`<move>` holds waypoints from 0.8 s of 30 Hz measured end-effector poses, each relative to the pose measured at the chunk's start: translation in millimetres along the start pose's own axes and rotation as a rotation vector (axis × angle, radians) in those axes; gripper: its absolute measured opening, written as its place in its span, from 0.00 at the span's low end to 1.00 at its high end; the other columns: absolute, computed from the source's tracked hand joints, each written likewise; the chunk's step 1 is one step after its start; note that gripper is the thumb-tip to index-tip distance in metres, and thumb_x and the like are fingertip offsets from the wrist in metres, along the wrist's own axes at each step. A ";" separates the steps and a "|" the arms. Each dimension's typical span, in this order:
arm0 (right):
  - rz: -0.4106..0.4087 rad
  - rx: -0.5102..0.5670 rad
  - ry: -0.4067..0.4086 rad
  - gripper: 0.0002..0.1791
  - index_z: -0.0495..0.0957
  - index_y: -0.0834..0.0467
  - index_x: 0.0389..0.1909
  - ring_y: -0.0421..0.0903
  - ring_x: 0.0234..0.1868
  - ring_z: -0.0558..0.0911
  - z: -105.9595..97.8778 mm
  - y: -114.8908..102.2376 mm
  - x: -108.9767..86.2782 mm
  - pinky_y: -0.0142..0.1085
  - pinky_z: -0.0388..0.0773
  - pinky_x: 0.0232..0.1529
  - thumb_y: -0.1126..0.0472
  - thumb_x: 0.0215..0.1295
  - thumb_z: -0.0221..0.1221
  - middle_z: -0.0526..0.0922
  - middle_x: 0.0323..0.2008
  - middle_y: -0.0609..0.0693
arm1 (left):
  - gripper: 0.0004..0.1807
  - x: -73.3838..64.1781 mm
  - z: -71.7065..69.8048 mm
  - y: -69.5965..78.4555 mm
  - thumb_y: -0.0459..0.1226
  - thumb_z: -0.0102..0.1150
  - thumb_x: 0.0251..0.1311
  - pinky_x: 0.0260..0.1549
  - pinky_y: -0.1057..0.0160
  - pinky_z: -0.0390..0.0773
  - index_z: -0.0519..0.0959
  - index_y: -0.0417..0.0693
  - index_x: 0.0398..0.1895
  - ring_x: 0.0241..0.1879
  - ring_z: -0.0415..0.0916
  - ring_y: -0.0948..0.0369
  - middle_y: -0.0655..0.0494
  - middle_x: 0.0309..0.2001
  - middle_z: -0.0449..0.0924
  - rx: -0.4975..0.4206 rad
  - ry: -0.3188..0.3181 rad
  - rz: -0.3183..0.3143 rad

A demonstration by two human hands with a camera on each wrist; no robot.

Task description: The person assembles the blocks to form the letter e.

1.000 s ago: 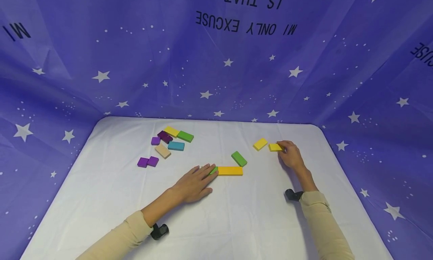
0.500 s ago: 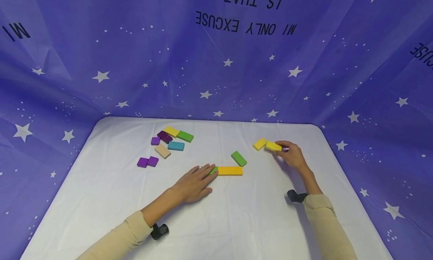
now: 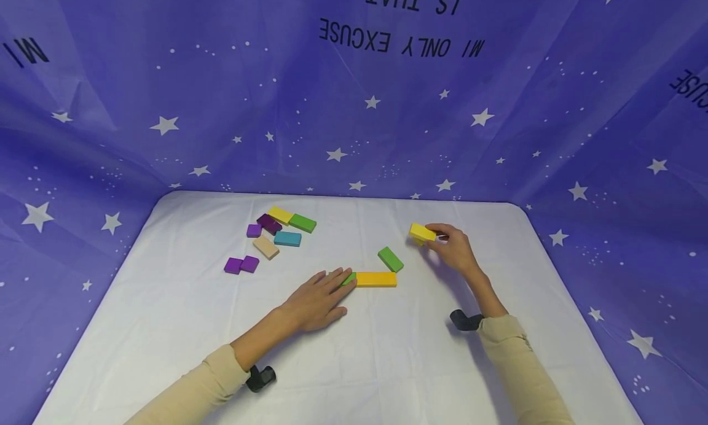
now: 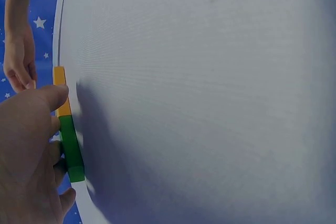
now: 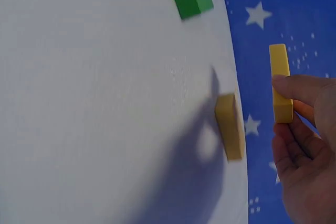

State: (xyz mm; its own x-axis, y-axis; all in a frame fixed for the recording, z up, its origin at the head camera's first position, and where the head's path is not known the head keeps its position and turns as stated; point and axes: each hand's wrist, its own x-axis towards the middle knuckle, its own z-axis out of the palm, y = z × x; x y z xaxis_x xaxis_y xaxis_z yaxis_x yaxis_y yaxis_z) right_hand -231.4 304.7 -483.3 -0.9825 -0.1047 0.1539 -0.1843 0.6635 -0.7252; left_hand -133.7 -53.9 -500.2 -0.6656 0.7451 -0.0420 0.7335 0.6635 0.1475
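My left hand point(image 3: 315, 302) lies with straight fingers over a green block point(image 4: 72, 150), most of which it hides in the head view. That block meets end to end with an orange block point(image 3: 376, 280) on its right. Thumb and fingers of my right hand point(image 3: 456, 251) pinch a yellow block point(image 5: 281, 85), held up off the cloth. Beneath it a second yellow block point(image 5: 230, 127) lies on the table, largely covered in the head view. Another green block point(image 3: 391, 259) rests at a slant just behind the orange one.
At the back left lie a yellow block point(image 3: 280, 215), a green block point(image 3: 303, 223), a teal block point(image 3: 288, 239), a tan block point(image 3: 266, 247) and several purple pieces point(image 3: 250, 264). A starry blue curtain point(image 3: 354, 105) rises behind the white-covered table point(image 3: 387, 363).
My right hand has lifted its yellow block from the table and carried it left, over the other yellow block. The left hand has stayed in place.
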 end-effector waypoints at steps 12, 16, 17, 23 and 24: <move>-0.012 0.039 -0.014 0.22 0.80 0.65 0.57 0.58 0.54 0.78 33.1 -29.1 12.8 0.49 0.75 0.57 0.67 0.61 0.68 0.80 0.55 0.63 | 0.34 0.7 0.3 0.2 0.52 0.45 0.75 0.71 0.47 0.52 0.57 0.47 0.78 0.76 0.47 0.51 0.47 0.78 0.50 -0.007 0.004 0.001; -0.004 0.041 -0.031 0.22 0.80 0.64 0.56 0.57 0.53 0.78 45.7 -32.9 15.7 0.48 0.75 0.57 0.66 0.61 0.68 0.80 0.55 0.62 | 0.34 0.9 0.8 0.1 0.52 0.45 0.75 0.71 0.47 0.52 0.57 0.47 0.78 0.76 0.47 0.51 0.47 0.78 0.50 -0.008 0.006 0.003; 0.000 0.041 -0.033 0.22 0.80 0.64 0.56 0.57 0.53 0.78 48.8 -33.7 16.0 0.48 0.75 0.57 0.65 0.61 0.68 0.80 0.55 0.62 | 0.34 0.8 1.0 0.0 0.52 0.45 0.75 0.71 0.47 0.52 0.57 0.47 0.78 0.76 0.47 0.51 0.47 0.78 0.50 -0.009 0.006 0.004; -0.036 0.041 -0.037 0.21 0.81 0.64 0.54 0.57 0.51 0.79 66.8 -35.5 16.8 0.48 0.76 0.56 0.65 0.59 0.69 0.81 0.52 0.61 | 0.34 0.6 0.9 0.2 0.52 0.46 0.75 0.71 0.47 0.52 0.57 0.47 0.78 0.76 0.47 0.50 0.47 0.78 0.50 -0.021 0.003 -0.002; -0.046 0.041 -0.039 0.21 0.81 0.65 0.54 0.57 0.50 0.80 69.4 -35.8 16.6 0.48 0.76 0.55 0.65 0.59 0.70 0.82 0.52 0.61 | 0.34 0.7 1.0 0.3 0.52 0.46 0.75 0.71 0.47 0.52 0.57 0.47 0.78 0.76 0.47 0.50 0.47 0.78 0.50 -0.022 0.002 -0.003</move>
State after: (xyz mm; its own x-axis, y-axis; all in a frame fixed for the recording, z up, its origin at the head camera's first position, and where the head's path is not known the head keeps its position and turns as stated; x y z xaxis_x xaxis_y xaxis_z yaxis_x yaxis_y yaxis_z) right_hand -243.0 227.8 -501.4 -0.9730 -0.1640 0.1621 -0.2297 0.6261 -0.7451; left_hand -133.8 -53.1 -501.2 -0.6681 0.7429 -0.0408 0.7282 0.6642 0.1689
